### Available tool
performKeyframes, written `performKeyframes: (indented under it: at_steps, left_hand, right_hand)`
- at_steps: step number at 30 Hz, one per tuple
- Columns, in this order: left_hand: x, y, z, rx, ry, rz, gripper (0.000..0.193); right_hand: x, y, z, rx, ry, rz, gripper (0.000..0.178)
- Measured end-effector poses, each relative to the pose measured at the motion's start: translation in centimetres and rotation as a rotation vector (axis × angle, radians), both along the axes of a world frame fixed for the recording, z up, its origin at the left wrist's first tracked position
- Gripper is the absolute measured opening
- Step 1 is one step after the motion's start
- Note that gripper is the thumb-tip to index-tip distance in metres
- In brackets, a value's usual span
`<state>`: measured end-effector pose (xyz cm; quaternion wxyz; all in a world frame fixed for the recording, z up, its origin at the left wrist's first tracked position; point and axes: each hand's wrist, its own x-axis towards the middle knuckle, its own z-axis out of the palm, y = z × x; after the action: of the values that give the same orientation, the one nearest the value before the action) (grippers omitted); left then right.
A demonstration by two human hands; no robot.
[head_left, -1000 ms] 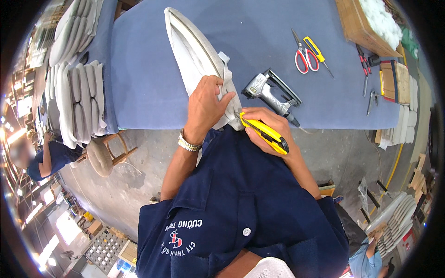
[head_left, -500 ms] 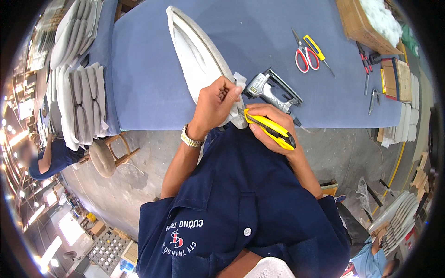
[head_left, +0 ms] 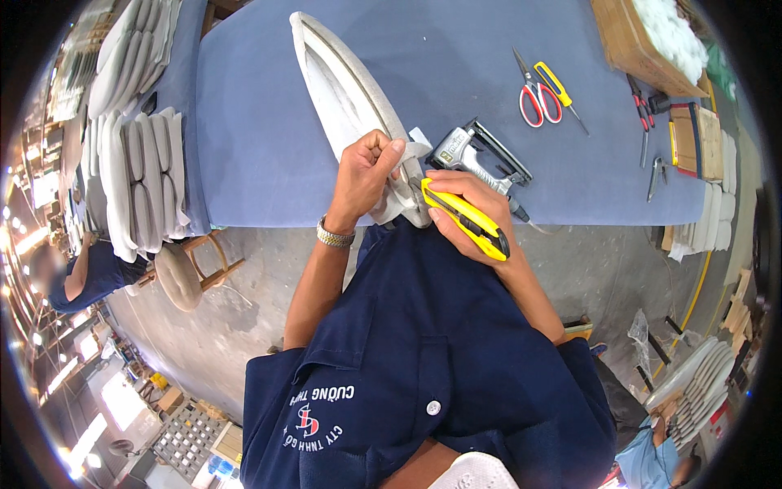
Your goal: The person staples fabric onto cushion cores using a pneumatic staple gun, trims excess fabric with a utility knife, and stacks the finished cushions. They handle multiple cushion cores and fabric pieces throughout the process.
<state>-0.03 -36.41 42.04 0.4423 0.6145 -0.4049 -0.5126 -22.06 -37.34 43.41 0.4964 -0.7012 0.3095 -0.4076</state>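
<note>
A long, curved upholstered pad with pale grey fabric and a whitish underside lies slantwise, its near end at the table's edge against my shirt. My left hand is closed in a pinch on a loose strip of the pad's fabric near that end. My right hand grips a yellow utility knife, whose front end is at the pad's near end beside the pinched fabric. The blade tip is too small to make out. Just right of the strip lies a silver-and-black staple gun.
Red-handled scissors and a yellow screwdriver lie farther back on the blue-grey table. A cardboard box with white stuffing stands at the back right. Grey cushions are stacked left; a co-worker is beyond them.
My left hand has shifted slightly left and away from me, drawing the fabric strip out. The knife in my right hand has moved a little left and farther up along the pad.
</note>
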Motion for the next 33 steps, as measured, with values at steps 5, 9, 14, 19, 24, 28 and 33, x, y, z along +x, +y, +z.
performKeyframes:
  at_steps: [5,9,14,19,24,28,33]
  left_hand:
    - [-0.1,0.0,-0.2,-0.009,0.0,0.003,0.033]
    - [0.1,0.0,0.0,0.008,-0.004,-0.015,0.034]
    - [0.4,-0.2,0.7,0.077,-0.022,-0.051,0.035]
    - [1.0,-0.5,-0.2,0.094,0.201,0.081,0.036]
    - [0.8,-0.6,0.4,0.098,0.111,0.07,0.037]
    - [1.6,0.0,0.6,0.115,0.056,0.102,0.036]
    - [3.0,2.4,0.3,0.063,0.055,0.256,0.036]
  right_hand:
    - [0.1,0.1,-0.3,-0.023,0.039,0.029,0.03]
    - [-0.2,0.6,-0.4,-0.012,0.067,0.031,0.028]
    - [-0.6,1.6,-0.6,-0.015,0.103,0.022,0.026]
    - [-0.8,1.9,-0.6,-0.003,0.075,0.033,0.025]
    - [-0.9,0.9,0.3,-0.012,0.038,0.03,0.028]
    - [-2.6,-2.0,-0.4,0.046,-0.034,-0.226,0.022]
    - [-8.6,-7.9,-6.4,0.292,0.748,-0.395,0.033]
